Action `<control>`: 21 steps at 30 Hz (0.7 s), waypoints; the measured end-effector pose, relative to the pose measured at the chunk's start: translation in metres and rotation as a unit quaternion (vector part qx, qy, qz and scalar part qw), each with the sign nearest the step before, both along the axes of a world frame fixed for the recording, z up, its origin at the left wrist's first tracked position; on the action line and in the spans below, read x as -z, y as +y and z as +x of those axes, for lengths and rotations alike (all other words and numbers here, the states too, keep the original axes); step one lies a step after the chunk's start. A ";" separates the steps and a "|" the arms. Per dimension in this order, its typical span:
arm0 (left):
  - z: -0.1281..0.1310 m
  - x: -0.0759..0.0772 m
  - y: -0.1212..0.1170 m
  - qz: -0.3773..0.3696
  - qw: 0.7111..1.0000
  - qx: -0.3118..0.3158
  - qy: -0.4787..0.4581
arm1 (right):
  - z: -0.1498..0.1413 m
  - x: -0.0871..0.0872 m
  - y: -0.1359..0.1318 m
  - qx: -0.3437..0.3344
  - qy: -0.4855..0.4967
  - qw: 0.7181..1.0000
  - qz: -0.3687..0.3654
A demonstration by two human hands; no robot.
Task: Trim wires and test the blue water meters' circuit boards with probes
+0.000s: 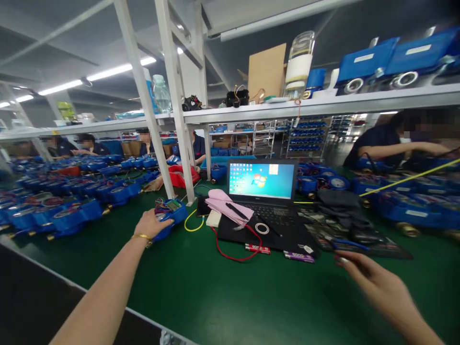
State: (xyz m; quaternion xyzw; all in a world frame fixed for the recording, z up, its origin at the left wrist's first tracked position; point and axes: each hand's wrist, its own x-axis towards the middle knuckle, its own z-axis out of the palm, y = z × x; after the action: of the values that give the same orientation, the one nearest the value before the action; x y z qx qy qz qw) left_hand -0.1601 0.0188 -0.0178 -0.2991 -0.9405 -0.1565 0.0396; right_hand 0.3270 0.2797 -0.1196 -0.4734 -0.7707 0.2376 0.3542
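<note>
A blue housing (177,211), rounded and seemingly of moulded plastic, sits to the left of the laptop (261,179), its open top showing a tangle of thin coloured wires and a small greenish board. The person's left hand (151,224) has hold of its near-left edge, half curled, the thumb laid flat over the top and the other fingers mostly out of sight; a smooth gold bangle (143,236) circles the wrist. To the right of the laptop and nearer the person, the right hand (373,273) is loosely bent, thumb and forefinger almost meeting beside a slim blue strip (351,244); blur makes it impossible to tell whether they grip anything. A soft, creased pink cloth (230,208) drapes over the laptop's left side, and a flat white ring (262,228) rests on its dark palm rest. Just in front of the laptop, a red cord (233,259) loops over the smooth green tabletop (230,297) near printed red (258,248) and purple cylinders (299,257). Crumpled black fabric (345,211) lies to its right. Above and behind it, a pale shelf (262,112) carries a clear, rounded jar (299,62) and stiff brown cardboard (266,72).
</note>
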 end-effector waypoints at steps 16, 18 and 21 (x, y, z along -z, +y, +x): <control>0.119 0.021 -0.100 0.008 0.987 0.158 0.038 | -0.213 -0.030 -0.040 -0.225 -0.087 0.969 -0.052; 0.146 0.025 -0.102 0.015 0.977 0.197 0.085 | -0.231 -0.030 -0.038 -0.206 -0.099 0.972 -0.057; 0.178 0.024 -0.095 0.015 0.964 0.235 0.125 | -0.241 -0.027 -0.036 -0.187 -0.102 0.975 -0.067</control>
State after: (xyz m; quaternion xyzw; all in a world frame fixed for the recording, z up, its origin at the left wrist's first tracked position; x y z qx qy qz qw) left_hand 0.0180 -0.0759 -0.0421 -0.5280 -0.8290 -0.1366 0.1237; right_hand 0.0863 0.2440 -0.0923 -0.3649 -0.8601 0.3015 0.1902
